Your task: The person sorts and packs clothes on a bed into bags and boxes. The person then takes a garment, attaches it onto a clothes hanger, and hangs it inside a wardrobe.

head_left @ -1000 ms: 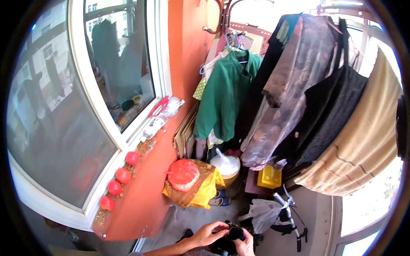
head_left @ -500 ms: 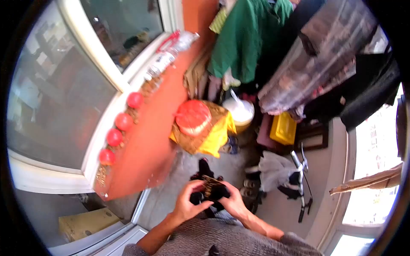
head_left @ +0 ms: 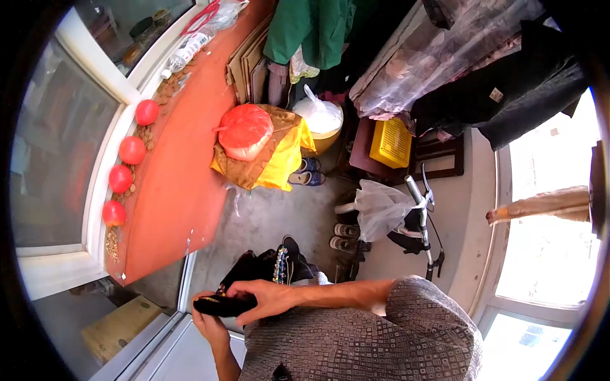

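Between my two hands, low in the head view, is a soft black cloth-like thing (head_left: pixel 223 306) with a small gold-coloured mark near its top edge; its exact kind is not clear. My left hand (head_left: pixel 211 324) holds it from the left and below. From the right, my right hand (head_left: pixel 270 300) grips it, thumb and fingers closed around its end. Just beyond my hands hang or lie more dark pieces, with a strip of colourful beads (head_left: pixel 280 265) beside a black rounded shape (head_left: pixel 291 249). How these join the held thing is hidden.
Several red round fruits (head_left: pixel 132 150) line the orange ledge (head_left: pixel 171 190) at left. A red bag (head_left: pixel 246 130) sits on brown and yellow wrapping. Shoes (head_left: pixel 346 237), a bicycle handlebar (head_left: pixel 416 197) and a yellow basket (head_left: pixel 391 143) are at right, below hanging clothes (head_left: pixel 445 70).
My hands have moved left with the black thing, and my right forearm now reaches across my body. A gold-brown patterned part no longer shows; the beaded strip does. The view has shifted right.
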